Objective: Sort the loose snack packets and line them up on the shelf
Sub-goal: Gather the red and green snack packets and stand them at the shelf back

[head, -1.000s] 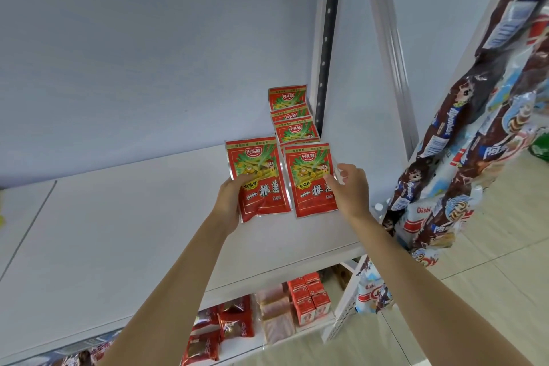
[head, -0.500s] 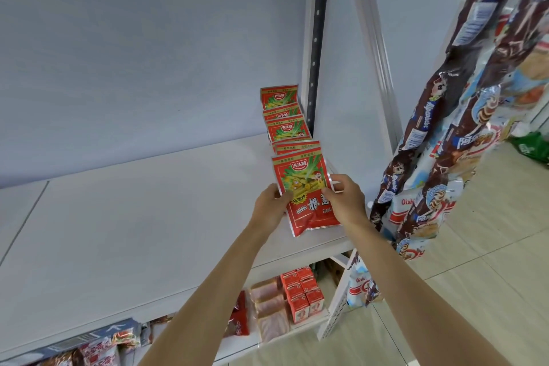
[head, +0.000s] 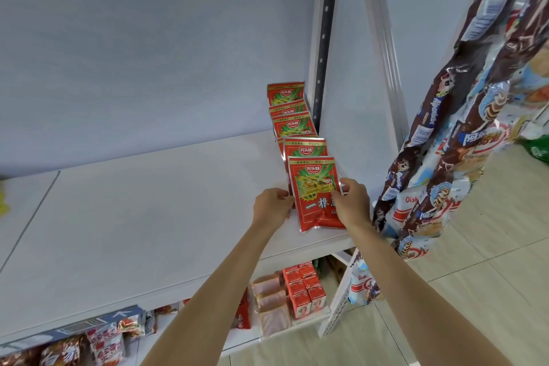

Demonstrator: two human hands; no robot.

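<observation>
Fingers of the left hand curl against the left edge of the front red snack packet; the right hand pinches its right edge, thumb on the face. The packet, glossy red with a green-and-yellow picture and white characters, heads an overlapping row of matching packets at the right end of the white shelf, beside the upright.

Front red snack packet: white logo characters 光头娃 at top, large white 一根 lower down, remainder covered by a hand. Same logo on the packets in the row behind. Hanging brown strip packets, right: "Alpenliebe". White-red bag beneath: "Oishi".
</observation>
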